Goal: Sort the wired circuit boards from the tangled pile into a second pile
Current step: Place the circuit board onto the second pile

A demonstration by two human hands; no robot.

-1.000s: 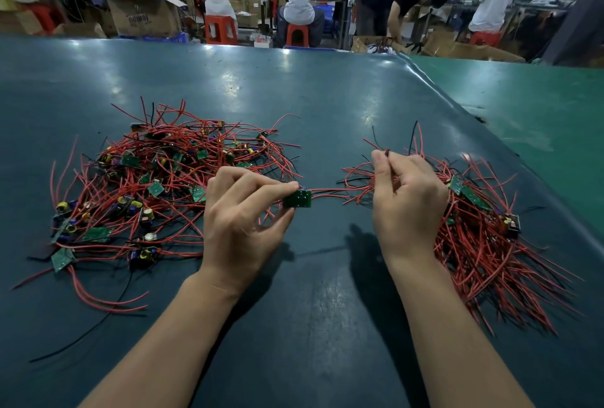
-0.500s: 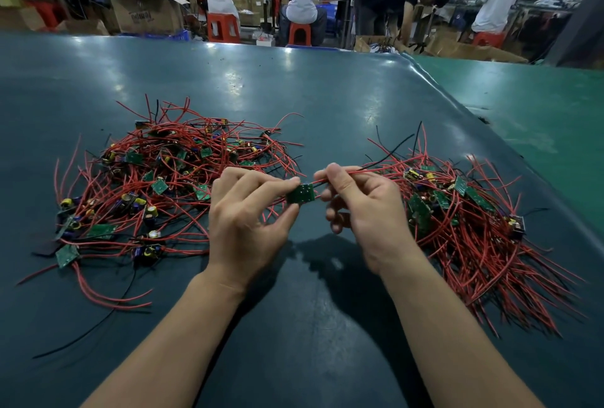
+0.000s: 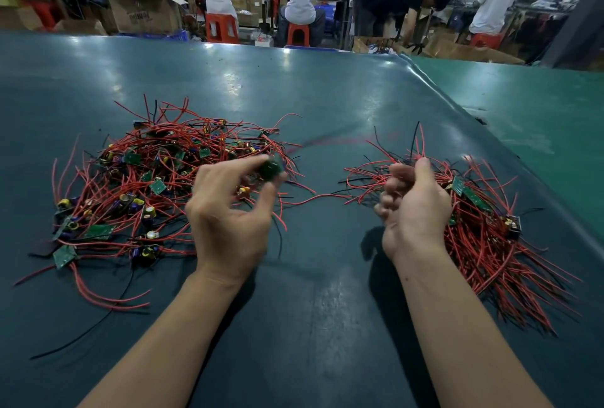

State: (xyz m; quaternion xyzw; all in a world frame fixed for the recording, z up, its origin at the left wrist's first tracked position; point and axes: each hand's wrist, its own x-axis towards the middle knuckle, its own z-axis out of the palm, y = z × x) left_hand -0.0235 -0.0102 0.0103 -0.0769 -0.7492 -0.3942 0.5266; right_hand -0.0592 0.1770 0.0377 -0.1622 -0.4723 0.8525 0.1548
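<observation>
Two tangled piles [image 3: 137, 185] [image 3: 483, 227] of thin red-wired green boards.

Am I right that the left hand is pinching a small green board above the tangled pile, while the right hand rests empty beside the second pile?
Not quite: in the head view the right hand grips red and black wires at the second pile. The left hand does pinch the green board.

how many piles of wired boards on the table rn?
2. The tangled pile lies left, beyond the left hand; the second pile lies right, partly behind the right hand. Stray boards under the wires may be hidden.
</observation>
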